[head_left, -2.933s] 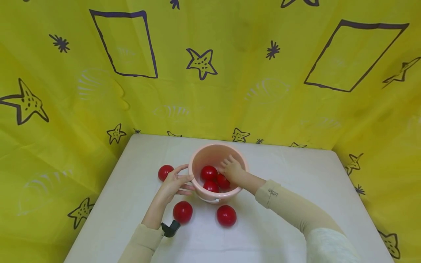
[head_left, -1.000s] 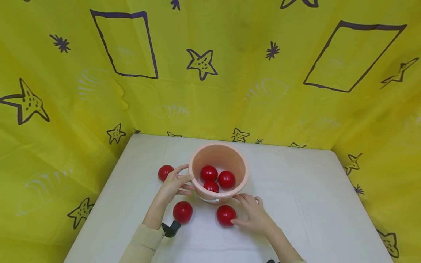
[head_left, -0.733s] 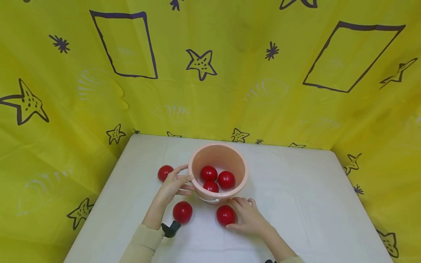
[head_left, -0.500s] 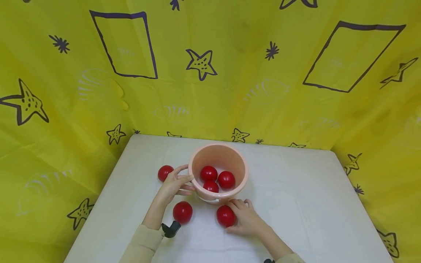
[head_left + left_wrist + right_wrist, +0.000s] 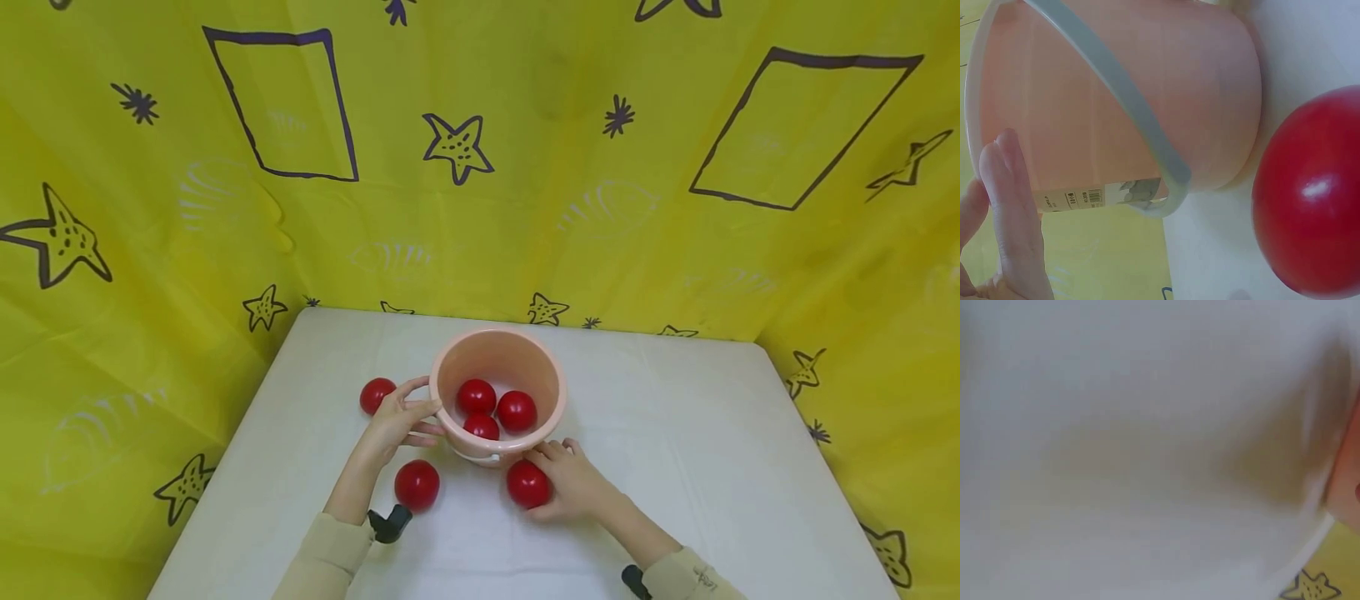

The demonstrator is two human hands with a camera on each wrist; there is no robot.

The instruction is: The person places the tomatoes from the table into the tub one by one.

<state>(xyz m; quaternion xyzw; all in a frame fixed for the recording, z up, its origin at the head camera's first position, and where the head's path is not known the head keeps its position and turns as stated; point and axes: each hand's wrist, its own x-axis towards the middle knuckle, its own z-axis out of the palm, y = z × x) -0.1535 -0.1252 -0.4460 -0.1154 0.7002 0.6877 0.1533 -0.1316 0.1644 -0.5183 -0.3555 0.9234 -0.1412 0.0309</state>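
Note:
A pink bucket (image 5: 498, 357) with a pale handle (image 5: 1113, 81) stands upright on the table and holds three red balls (image 5: 517, 412). My left hand (image 5: 393, 421) rests against the bucket's left side, its thumb at the rim. In the left wrist view its fingers (image 5: 1016, 212) lie straight along the outer wall. In front of the bucket, my right hand (image 5: 573, 483) grips a red ball (image 5: 527, 483) between thumb and fingers. The right wrist view is mostly a blurred pale surface, with a pinkish patch at its right edge.
One red ball (image 5: 417, 486) lies near my left wrist. Another red ball (image 5: 376, 396) sits left of the bucket, partly behind my left hand. A white cloth covers the table (image 5: 660, 400). A yellow patterned curtain (image 5: 525, 217) surrounds its back and sides.
My right hand has come out of the bucket, leaving a third ball there. It has closed round the front ball and shifted it slightly right and back. My left hand stays at the rim.

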